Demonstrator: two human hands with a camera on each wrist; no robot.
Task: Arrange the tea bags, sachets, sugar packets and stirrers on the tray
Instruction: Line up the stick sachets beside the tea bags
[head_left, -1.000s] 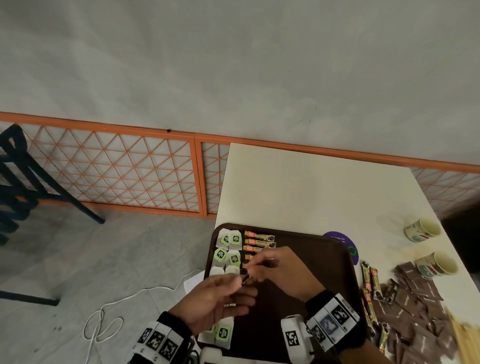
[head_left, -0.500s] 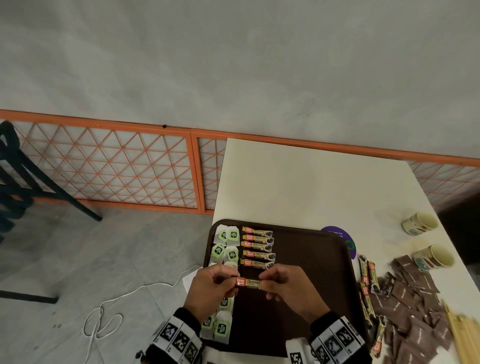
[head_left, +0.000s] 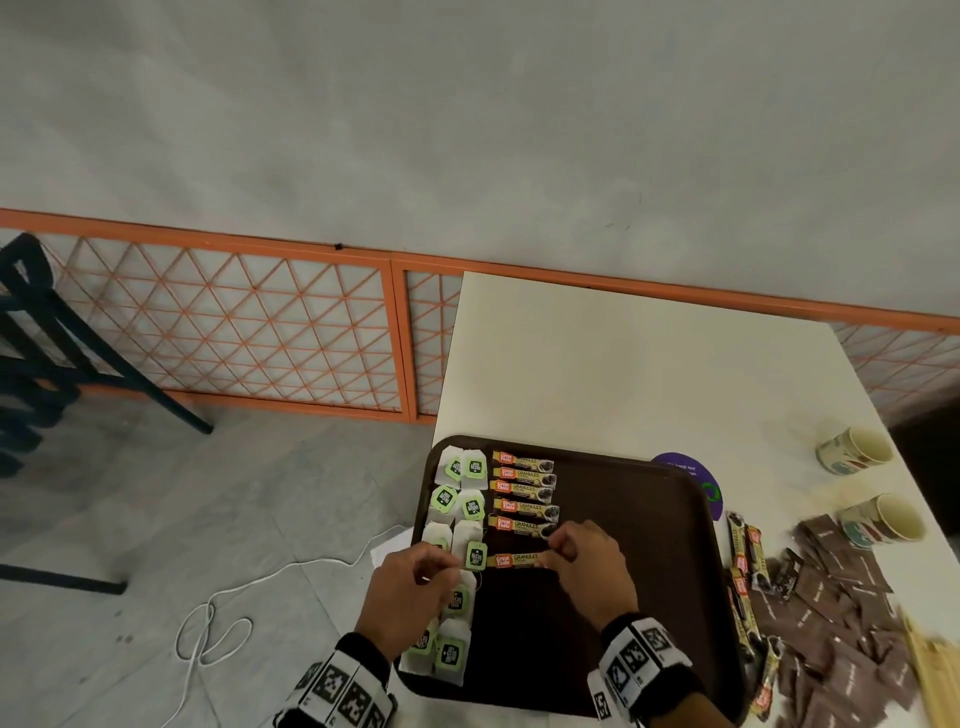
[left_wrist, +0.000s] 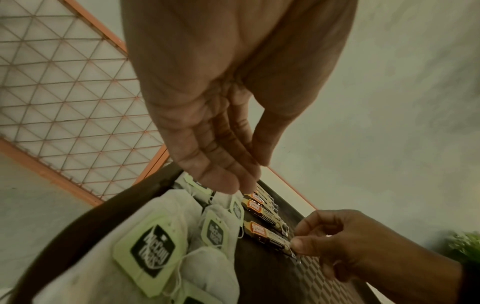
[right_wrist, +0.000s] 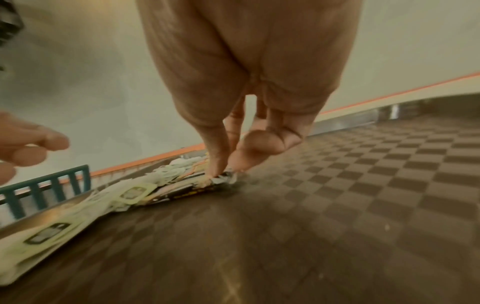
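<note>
A dark brown tray (head_left: 623, 545) lies at the table's near left corner. Two columns of white tea bags (head_left: 462, 467) with green tags fill its left side. Beside them runs a column of coffee sachets (head_left: 524, 491). Below that column lies one more sachet (head_left: 517, 560), flat on the tray. My right hand (head_left: 558, 551) pinches its right end between thumb and forefinger, as the right wrist view shows (right_wrist: 226, 168). My left hand (head_left: 441, 566) hovers over the tea bags just left of the sachet, fingers relaxed and holding nothing (left_wrist: 233, 174).
Right of the tray lie loose sachets (head_left: 743, 551), a heap of brown sugar packets (head_left: 841, 597) and wooden stirrers (head_left: 935, 675). Two paper cups (head_left: 854, 451) (head_left: 885, 519) lie on their sides at the right. A purple disc (head_left: 691, 478) peeks from under the tray.
Both hands held the sachet above the tray; it now lies flat below the column. My left hand has let go and drawn back left, while the right still pinches its end.
</note>
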